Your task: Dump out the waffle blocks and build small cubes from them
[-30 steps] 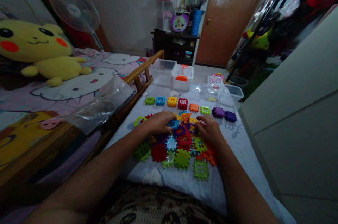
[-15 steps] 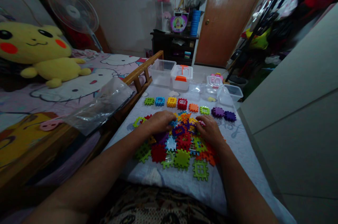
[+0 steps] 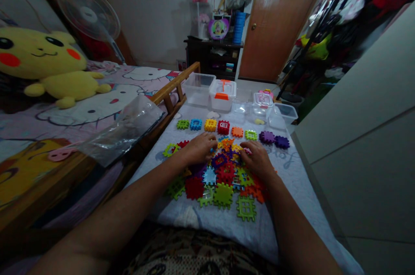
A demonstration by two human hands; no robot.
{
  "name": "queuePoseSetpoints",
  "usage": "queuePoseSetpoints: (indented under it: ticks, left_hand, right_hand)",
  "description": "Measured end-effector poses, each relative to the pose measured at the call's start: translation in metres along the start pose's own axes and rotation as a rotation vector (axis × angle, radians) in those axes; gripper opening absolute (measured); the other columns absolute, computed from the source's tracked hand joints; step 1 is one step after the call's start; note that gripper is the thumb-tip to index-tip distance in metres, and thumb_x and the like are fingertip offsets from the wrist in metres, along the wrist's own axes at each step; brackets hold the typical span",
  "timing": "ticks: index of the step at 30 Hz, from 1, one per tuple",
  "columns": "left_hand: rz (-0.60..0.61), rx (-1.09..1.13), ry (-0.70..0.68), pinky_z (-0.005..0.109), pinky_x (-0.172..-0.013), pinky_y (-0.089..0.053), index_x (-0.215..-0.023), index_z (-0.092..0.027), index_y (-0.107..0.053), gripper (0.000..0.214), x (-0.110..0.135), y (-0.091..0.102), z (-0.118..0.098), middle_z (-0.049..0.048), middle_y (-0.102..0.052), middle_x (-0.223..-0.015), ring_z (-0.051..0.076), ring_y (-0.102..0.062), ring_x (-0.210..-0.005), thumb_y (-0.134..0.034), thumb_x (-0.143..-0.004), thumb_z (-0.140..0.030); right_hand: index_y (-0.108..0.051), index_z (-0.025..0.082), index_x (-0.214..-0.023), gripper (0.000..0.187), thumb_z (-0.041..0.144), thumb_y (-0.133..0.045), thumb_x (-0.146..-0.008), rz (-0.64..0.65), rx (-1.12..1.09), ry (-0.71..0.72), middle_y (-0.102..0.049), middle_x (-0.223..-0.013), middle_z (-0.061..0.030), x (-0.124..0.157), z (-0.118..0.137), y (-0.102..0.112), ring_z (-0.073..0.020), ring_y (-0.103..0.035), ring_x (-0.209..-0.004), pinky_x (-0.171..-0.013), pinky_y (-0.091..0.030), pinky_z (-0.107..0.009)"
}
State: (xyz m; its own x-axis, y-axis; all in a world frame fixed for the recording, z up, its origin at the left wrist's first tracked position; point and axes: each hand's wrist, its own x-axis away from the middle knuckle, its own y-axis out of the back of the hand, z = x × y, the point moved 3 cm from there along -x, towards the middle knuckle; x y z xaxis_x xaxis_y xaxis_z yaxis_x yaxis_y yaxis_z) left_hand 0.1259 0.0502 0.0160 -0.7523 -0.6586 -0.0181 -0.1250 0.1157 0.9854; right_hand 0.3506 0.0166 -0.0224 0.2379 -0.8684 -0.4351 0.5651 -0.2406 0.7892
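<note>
Many coloured plastic building tiles with notched edges lie in a loose heap before me, among them a red tile point(image 3: 194, 188), a light blue tile point(image 3: 209, 176) and a green tile point(image 3: 223, 195). My left hand point(image 3: 201, 147) is at the heap's far left side, fingers curled around a small blue tile point(image 3: 212, 150), mostly hidden. On the other side, my right hand point(image 3: 258, 159) has a small pink piece point(image 3: 247, 151) between thumb and fingers. Beyond both hands runs a row of tiles sorted by colour, including a yellow stack point(image 3: 210, 125) and a red one point(image 3: 223, 127).
Clear plastic boxes stand at the table's far end, one with an orange-latched lid point(image 3: 222, 93). A wooden bed rail point(image 3: 175, 82) borders the left side, with a plastic bag point(image 3: 125, 130) beside it. A white cabinet point(image 3: 359, 115) is at the right.
My left hand has lifted slightly, and its fingers are more curled, with the blue tile at its fingertips. My right hand has hardly moved. The row of tiles is the same.
</note>
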Motion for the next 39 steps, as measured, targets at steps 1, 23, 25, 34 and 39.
queuePoseSetpoints:
  ticks: [1,23,25,34,39]
  left_hand:
    - [0.017,0.003,0.020,0.033,-0.091,-0.046,-0.095,-0.019,-0.064,0.017,-0.001,0.000,0.000,0.0093,-0.063,-0.114,0.024,-0.057,-0.107,-0.070,-0.079,-0.022]
    - [-0.078,0.291,0.114,0.029,-0.091,-0.048,-0.108,-0.020,-0.067,0.026,-0.005,0.017,0.036,0.0059,-0.070,-0.113,0.018,-0.064,-0.103,-0.049,-0.090,-0.017]
    - [-0.044,0.285,0.125,0.030,-0.091,-0.049,-0.106,-0.019,-0.068,0.025,-0.006,0.008,0.039,0.0060,-0.070,-0.111,0.018,-0.064,-0.101,-0.050,-0.090,-0.017]
    - [-0.009,0.114,0.195,0.039,-0.104,-0.041,-0.120,-0.014,-0.063,0.033,-0.001,-0.006,0.035,0.0147,-0.062,-0.125,0.026,-0.057,-0.116,-0.056,-0.091,-0.026]
    - [0.109,0.094,0.149,0.038,-0.105,-0.039,-0.129,-0.021,-0.055,0.060,0.006,0.005,0.026,0.0108,-0.055,-0.134,0.028,-0.050,-0.123,-0.076,-0.074,-0.031]
  right_hand:
    - [-0.068,0.018,-0.096,0.017,0.023,-0.053,-0.089,0.001,0.002,0.001,-0.070,-0.095,-0.0105,0.000,0.000,0.000,-0.0252,-0.061,-0.092,-0.087,-0.047,-0.040]
    - [-0.069,0.018,-0.097,0.018,0.023,-0.053,-0.090,0.004,0.000,0.000,-0.070,-0.096,-0.0113,0.000,0.000,0.001,-0.0263,-0.061,-0.093,-0.087,-0.047,-0.041]
    - [-0.069,0.019,-0.097,0.018,0.023,-0.053,-0.090,0.001,0.003,-0.002,-0.070,-0.095,-0.0107,0.000,0.000,0.001,-0.0258,-0.061,-0.093,-0.087,-0.047,-0.041]
    - [-0.069,0.019,-0.097,0.017,0.023,-0.054,-0.089,0.002,0.005,-0.012,-0.071,-0.097,-0.0110,0.001,-0.002,0.000,-0.0258,-0.061,-0.093,-0.086,-0.047,-0.040]
    - [-0.069,0.019,-0.097,0.017,0.024,-0.054,-0.090,0.012,-0.003,-0.011,-0.071,-0.097,-0.0103,0.000,-0.002,0.001,-0.0256,-0.061,-0.094,-0.088,-0.046,-0.040]
